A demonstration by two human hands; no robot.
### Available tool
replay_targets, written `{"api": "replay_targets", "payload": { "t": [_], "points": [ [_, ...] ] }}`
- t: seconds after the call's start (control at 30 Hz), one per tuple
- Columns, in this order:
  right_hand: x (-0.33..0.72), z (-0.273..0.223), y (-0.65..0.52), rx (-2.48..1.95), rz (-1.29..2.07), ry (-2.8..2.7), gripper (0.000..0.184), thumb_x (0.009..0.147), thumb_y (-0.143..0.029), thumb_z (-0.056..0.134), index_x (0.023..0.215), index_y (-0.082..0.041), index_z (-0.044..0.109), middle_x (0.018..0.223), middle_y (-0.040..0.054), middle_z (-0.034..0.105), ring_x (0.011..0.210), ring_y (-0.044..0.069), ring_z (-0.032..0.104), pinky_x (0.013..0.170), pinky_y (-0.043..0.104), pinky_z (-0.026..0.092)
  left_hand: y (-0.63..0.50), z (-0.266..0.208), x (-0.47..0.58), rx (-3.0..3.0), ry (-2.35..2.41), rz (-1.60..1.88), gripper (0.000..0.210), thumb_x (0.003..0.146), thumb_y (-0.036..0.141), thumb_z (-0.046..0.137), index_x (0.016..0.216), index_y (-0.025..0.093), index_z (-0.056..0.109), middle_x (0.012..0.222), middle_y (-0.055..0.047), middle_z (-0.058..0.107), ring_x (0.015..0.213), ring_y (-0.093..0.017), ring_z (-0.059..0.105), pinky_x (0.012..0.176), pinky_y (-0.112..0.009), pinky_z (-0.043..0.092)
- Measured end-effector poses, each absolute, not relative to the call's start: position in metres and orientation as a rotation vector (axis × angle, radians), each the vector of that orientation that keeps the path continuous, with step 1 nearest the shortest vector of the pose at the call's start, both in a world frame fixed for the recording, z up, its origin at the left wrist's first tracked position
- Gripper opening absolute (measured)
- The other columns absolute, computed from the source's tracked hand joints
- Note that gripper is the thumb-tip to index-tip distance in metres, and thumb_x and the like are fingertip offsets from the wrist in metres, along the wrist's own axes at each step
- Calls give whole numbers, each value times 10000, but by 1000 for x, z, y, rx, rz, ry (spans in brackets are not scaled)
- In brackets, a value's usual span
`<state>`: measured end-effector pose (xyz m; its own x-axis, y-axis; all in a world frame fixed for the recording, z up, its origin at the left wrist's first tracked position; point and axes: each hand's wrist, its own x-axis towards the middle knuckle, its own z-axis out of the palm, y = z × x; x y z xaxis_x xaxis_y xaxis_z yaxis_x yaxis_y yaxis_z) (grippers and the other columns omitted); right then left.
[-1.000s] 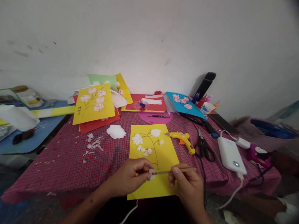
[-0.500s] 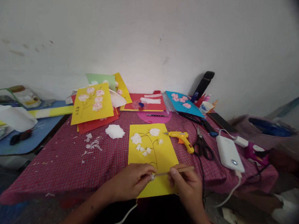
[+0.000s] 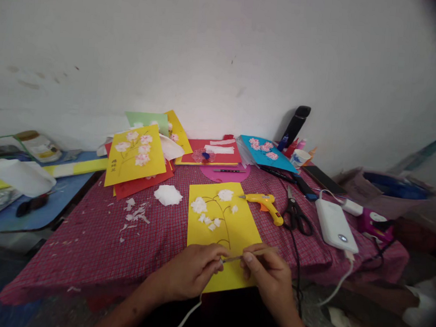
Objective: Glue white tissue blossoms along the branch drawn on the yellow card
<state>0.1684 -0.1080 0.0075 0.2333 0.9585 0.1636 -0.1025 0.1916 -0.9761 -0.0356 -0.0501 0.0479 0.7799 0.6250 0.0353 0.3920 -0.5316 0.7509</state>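
Note:
My right hand point(image 3: 268, 274) is closed around a thin wooden stick point(image 3: 236, 258), which points left. At the stick's tip my left hand point(image 3: 193, 269) pinches a small piece of white paper, now almost wholly hidden by the fingers. Both hands are over the lower part of a yellow sheet point(image 3: 241, 225). Drawn on that sheet is a brown branch with crumpled white paper blossoms point(image 3: 199, 205) and smaller white bits point(image 3: 212, 222) on it. A yellow glue gun point(image 3: 265, 202) lies at its upper right edge, nozzle just over the sheet.
Black scissors point(image 3: 297, 216) and a white power bank point(image 3: 336, 225) lie on the right. To the left are a white paper stack point(image 3: 168, 195) and torn scraps point(image 3: 136, 216). Finished-looking flower pictures point(image 3: 136, 155) lean at the back left, a blue one point(image 3: 269, 152) at the back right.
The white paper at my left fingertips has gone from visible to mostly hidden as the fingers close around the stick's tip. The view has shifted slightly.

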Motion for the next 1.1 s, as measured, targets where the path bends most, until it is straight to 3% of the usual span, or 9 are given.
{"api": "replay_targets", "payload": {
  "t": [0.17,0.47,1.1],
  "points": [
    [164,4,-105,-1116,982,-918,142,836,-310,691,772,-187,659,655,3,614,446,117,557,427,243,446,-49,45,-33,2139,818,465,227,956,230,438,1123,220,591,983,-36,685,854,-157,625,749,-259,444],
    [165,-5,-102,-1052,1066,-811,131,851,-302,682,843,-175,653,680,-4,609,509,111,546,488,235,435,-45,36,-31,1622,810,504,193,916,247,510,1094,178,540,781,-14,651,707,-132,619,675,-256,474],
    [164,-9,-101,-1072,1072,-879,135,829,-312,706,836,-185,663,675,15,626,485,126,555,457,248,439,-45,36,-27,1592,808,440,172,893,213,482,1008,180,604,815,-18,656,715,-124,622,668,-248,481]
  ]
}}
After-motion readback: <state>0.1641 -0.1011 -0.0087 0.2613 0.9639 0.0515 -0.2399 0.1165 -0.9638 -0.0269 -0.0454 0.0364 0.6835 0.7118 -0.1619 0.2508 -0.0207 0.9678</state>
